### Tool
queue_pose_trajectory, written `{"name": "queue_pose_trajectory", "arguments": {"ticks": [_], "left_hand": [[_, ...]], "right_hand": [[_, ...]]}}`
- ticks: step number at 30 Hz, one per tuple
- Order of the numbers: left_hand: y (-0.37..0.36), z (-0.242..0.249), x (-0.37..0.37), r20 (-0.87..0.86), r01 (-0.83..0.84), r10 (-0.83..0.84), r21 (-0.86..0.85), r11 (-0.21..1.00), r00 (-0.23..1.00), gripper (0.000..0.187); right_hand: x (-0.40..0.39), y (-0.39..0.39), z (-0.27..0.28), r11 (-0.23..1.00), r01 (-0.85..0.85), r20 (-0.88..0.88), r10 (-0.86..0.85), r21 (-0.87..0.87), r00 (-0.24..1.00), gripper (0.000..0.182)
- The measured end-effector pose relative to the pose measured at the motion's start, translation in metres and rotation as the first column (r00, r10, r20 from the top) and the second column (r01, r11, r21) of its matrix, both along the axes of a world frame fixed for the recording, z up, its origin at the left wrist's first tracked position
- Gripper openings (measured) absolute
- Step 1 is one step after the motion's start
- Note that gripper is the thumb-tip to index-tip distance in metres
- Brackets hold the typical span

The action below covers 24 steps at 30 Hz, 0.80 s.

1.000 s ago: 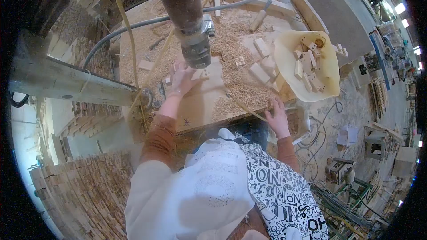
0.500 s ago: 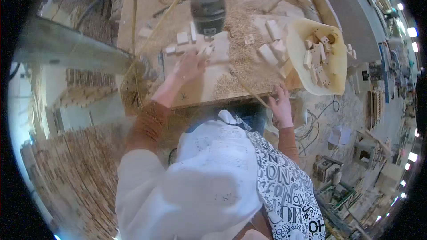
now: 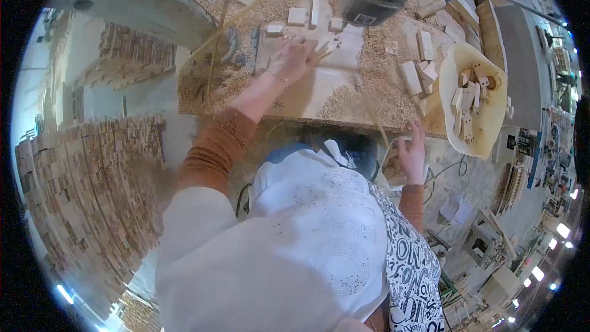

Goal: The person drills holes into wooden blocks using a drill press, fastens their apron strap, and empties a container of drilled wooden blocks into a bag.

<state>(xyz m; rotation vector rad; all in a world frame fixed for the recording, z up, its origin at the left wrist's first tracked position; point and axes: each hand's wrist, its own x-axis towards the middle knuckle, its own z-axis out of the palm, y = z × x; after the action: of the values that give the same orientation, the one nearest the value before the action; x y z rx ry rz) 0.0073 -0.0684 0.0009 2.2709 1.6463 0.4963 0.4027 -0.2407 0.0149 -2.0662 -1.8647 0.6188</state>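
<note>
My left hand (image 3: 292,61) rests low over the sawdust-covered wooden worktable. Its fingertips close on a small pale wooden block (image 3: 329,50) with dark drilled holes, partly hidden by the fingers. My right hand (image 3: 410,155) is at the table's front edge with its fingers bent around a thin wooden stick (image 3: 373,114). The stick is blurred and slants over the edge onto the shavings. Just beyond my left hand lie several plain wooden blocks (image 3: 297,16). Above and right of the held block hangs the dark head of a machine (image 3: 375,0).
A cream-coloured bowl (image 3: 452,80) with drilled wooden pieces stands at the table's right corner. Beside it sit several loose blocks (image 3: 410,78). A grey machine beam (image 3: 135,6) crosses on the left, with a yellowish hose (image 3: 212,49). Stacked wood (image 3: 92,178) fills the lower left.
The camera view has turned, so the table and machine appear farther right. The stick has swung steeper in my right hand. My left hand stays at the small block.
</note>
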Motion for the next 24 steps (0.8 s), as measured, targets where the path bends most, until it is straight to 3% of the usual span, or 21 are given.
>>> {"name": "queue_pose_trajectory", "arguments": {"ticks": [2, 8, 10, 15, 18, 24], "left_hand": [[0.004, 0.001, 0.005, 0.061, 0.005, -0.002, -0.051, 0.999, 0.998, 0.042], [0.028, -0.004, 0.009, -0.032, 0.122, -0.117, 0.226, 0.967, 0.993, 0.043], [0.038, 0.010, 0.008, -0.074, 0.102, -0.096, 0.083, 0.991, 0.993, 0.043], [0.055, 0.023, 0.002, -0.120, 0.113, -0.101, 0.099, 0.989, 0.988, 0.044], [0.065, 0.024, -0.005, -0.133, 0.066, -0.063, 0.015, 0.998, 0.989, 0.047], [0.075, 0.026, -0.017, -0.102, 0.129, -0.126, 0.019, 0.992, 0.987, 0.048]], "right_hand": [[0.001, -0.002, -0.002, 1.000, 0.012, 0.000, -0.012, 0.006, 1.000, 0.063], [-0.010, 0.001, 0.009, 0.996, 0.085, -0.009, -0.085, -0.003, 0.996, 0.064], [-0.011, 0.002, 0.009, 0.997, 0.075, -0.022, -0.075, 0.007, 0.997, 0.064], [-0.009, 0.001, 0.004, 0.993, 0.117, -0.100, -0.117, -0.007, 0.988, 0.065], [-0.011, 0.002, 0.008, 0.994, 0.106, -0.082, -0.105, 0.009, 0.991, 0.064], [-0.012, 0.003, 0.006, 0.985, 0.164, -0.132, -0.169, -0.044, 0.977, 0.065]]}}
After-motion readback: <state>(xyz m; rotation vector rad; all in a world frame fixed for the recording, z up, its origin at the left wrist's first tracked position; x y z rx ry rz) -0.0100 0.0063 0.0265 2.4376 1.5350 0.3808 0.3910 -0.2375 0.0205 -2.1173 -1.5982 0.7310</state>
